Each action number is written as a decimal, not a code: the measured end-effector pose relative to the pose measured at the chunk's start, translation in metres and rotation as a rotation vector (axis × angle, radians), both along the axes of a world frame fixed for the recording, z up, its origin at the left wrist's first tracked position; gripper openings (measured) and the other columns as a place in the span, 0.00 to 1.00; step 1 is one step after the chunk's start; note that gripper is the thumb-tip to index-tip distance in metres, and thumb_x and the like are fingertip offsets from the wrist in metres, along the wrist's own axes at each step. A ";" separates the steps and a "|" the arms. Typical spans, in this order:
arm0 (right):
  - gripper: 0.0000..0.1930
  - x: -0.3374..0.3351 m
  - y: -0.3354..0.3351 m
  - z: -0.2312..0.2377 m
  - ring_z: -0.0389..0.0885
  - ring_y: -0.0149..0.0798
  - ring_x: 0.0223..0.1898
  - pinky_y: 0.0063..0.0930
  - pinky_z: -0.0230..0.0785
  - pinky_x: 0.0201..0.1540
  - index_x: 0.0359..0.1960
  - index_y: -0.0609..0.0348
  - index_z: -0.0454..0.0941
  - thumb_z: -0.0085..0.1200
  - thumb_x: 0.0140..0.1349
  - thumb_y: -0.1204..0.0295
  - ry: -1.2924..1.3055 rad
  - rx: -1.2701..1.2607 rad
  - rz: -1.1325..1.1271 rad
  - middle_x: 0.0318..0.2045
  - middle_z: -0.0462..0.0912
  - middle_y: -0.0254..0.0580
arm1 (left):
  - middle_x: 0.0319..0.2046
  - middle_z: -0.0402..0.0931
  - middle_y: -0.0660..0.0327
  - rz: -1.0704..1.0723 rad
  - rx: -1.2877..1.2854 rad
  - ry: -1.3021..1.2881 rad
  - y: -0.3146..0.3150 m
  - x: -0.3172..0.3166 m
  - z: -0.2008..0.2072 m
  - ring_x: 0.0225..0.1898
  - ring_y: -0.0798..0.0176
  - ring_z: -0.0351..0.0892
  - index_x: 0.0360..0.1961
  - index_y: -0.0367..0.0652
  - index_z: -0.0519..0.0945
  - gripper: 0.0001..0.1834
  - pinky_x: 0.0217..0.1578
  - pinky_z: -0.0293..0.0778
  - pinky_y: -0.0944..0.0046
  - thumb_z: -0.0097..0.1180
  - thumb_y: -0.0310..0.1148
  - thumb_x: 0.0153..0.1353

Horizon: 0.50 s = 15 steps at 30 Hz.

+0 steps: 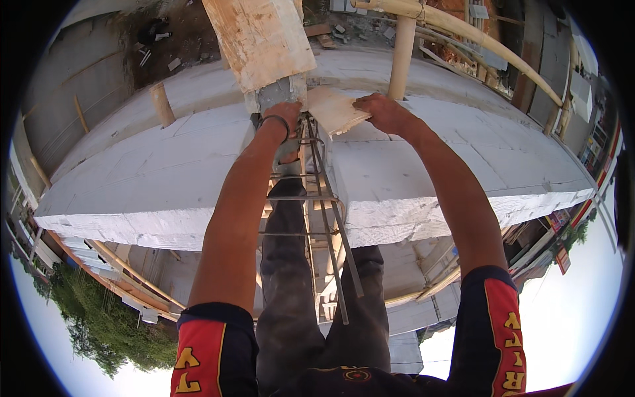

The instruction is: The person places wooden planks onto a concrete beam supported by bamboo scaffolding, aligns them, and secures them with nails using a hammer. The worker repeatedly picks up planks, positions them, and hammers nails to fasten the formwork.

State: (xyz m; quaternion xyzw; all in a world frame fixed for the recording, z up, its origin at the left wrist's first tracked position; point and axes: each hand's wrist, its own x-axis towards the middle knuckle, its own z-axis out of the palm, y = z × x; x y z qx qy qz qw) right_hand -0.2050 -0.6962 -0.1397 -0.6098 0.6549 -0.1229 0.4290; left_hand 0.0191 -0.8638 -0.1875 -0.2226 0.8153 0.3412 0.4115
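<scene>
The plywood piece (pixel 337 109) lies directly to the left of the fingers of your right hand (pixel 390 116), in the gap between your two hands and above the near end of the white block wall (pixel 410 169). Your right hand is the nearer one: its fingers are closed narrowly on the piece's right-hand edge. Your left hand (pixel 286 118) is just beyond the opposite edge, against the grey concrete (pixel 281 94) under the big plywood panel (pixel 261 43). Its fingers look bent, but you can't tell from this view whether they grip anything or only press there.

The piece's long axis is hard to judge; it seems to slant from the upper left, beside the concrete, down towards the lower right. The rebar cage (pixel 321 188) starts just below its left side and runs back towards you between your legs.

The piece itself is thin, flat and pale tan, far smaller than the stained panel. Its outline is uneven, with angled corners and a lower right edge that looks rough, and its upper face catches the light.
</scene>
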 end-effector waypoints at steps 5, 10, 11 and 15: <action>0.09 0.025 0.012 0.015 0.77 0.52 0.42 0.41 0.73 0.46 0.36 0.62 0.75 0.55 0.52 0.80 0.083 0.088 0.176 0.38 0.81 0.47 | 0.43 0.80 0.50 0.024 -0.026 -0.044 -0.003 0.008 0.001 0.47 0.45 0.79 0.50 0.45 0.75 0.18 0.45 0.75 0.51 0.54 0.27 0.56; 0.14 -0.006 0.023 0.068 0.78 0.48 0.42 0.38 0.72 0.46 0.44 0.63 0.76 0.55 0.55 0.77 0.066 0.093 -0.014 0.38 0.81 0.48 | 0.51 0.75 0.51 -0.018 -0.009 -0.070 -0.011 0.004 0.007 0.55 0.47 0.73 0.54 0.45 0.72 0.22 0.52 0.71 0.50 0.54 0.31 0.57; 0.14 -0.022 0.023 0.088 0.78 0.46 0.41 0.36 0.73 0.46 0.46 0.64 0.76 0.56 0.56 0.77 0.062 0.160 -0.081 0.38 0.81 0.47 | 0.54 0.73 0.51 -0.010 -0.008 -0.050 -0.013 0.000 0.010 0.57 0.47 0.71 0.56 0.45 0.71 0.24 0.54 0.69 0.50 0.55 0.33 0.57; 0.15 -0.084 0.037 0.185 0.78 0.35 0.39 0.24 0.68 0.43 0.46 0.66 0.77 0.52 0.66 0.65 -0.003 0.658 -0.502 0.32 0.82 0.42 | 0.60 0.65 0.55 0.218 -0.055 0.510 -0.014 -0.026 0.036 0.62 0.48 0.62 0.61 0.47 0.67 0.32 0.60 0.62 0.49 0.60 0.41 0.55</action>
